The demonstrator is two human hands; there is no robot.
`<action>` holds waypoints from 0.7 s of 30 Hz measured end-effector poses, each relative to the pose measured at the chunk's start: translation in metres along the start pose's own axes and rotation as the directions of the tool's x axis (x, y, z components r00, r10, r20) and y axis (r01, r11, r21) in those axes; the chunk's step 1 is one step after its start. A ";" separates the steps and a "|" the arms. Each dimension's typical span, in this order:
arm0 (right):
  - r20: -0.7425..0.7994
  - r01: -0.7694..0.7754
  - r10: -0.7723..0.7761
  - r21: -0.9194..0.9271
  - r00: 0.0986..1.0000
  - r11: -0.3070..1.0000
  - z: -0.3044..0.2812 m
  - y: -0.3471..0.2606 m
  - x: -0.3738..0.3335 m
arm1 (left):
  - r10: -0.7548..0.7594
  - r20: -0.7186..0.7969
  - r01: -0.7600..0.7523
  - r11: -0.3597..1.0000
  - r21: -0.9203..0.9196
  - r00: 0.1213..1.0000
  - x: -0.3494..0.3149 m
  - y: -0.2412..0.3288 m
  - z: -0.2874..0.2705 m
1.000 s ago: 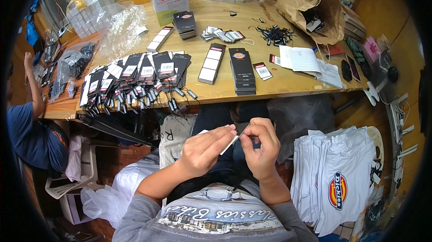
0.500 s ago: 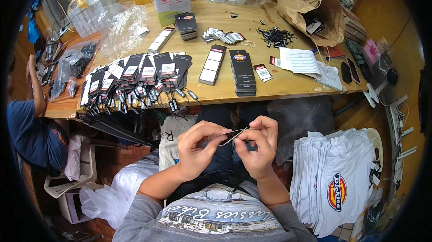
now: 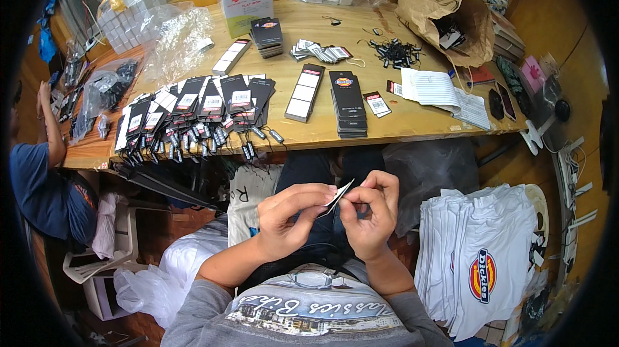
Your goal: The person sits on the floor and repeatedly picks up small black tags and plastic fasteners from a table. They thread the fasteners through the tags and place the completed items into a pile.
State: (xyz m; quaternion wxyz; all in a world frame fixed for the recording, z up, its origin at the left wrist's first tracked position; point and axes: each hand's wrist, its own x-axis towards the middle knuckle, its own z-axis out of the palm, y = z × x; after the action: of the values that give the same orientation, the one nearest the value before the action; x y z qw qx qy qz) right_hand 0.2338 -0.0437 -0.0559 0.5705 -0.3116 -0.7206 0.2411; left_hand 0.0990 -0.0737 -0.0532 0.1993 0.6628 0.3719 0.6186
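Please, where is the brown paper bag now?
In the head view, the brown paper bag is on the table's right side, beyond the white papers, beside the black string pile.

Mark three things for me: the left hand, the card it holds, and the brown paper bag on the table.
Left hand (image 3: 280, 221): head view, on the middle of the hand.
Card (image 3: 338, 198): head view, mid-length on its visible surface.
Brown paper bag (image 3: 420, 17): head view, on its outer wall.

Hang tags (image 3: 209, 103) heaped on a wooden table (image 3: 309, 24) and stacked white garments (image 3: 458, 237) suggest a clothing workshop.
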 end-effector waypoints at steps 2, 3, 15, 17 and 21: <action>0.013 0.024 -0.024 -0.020 1.000 1.000 -0.001 -0.001 0.001 | 0.061 0.033 -0.062 0.997 0.040 0.998 0.001 -0.002 -0.002; 0.017 0.032 -0.032 -0.021 0.999 0.999 -0.002 0.000 0.002 | 0.071 0.064 -0.074 0.996 0.041 0.995 0.003 -0.002 -0.004; 0.110 0.065 -0.068 0.027 0.992 0.997 0.000 0.005 0.005 | -0.233 0.136 0.259 0.939 -0.228 0.963 0.005 -0.013 -0.008; 0.181 -0.025 0.011 0.072 0.983 0.997 -0.001 0.007 0.006 | -0.255 0.083 0.267 0.944 -0.193 0.963 0.003 -0.015 -0.004; 0.345 -0.305 0.255 0.100 0.903 0.947 -0.015 0.014 0.006 | -0.261 -0.055 0.226 0.908 -0.353 0.964 0.010 -0.014 -0.011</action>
State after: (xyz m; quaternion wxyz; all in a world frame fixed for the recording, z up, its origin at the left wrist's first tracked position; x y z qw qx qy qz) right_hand 0.2502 -0.0303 -0.0582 0.4242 -0.3235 -0.7324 0.4232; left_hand 0.0848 -0.0597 -0.0547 0.3684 0.5340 0.3476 0.6770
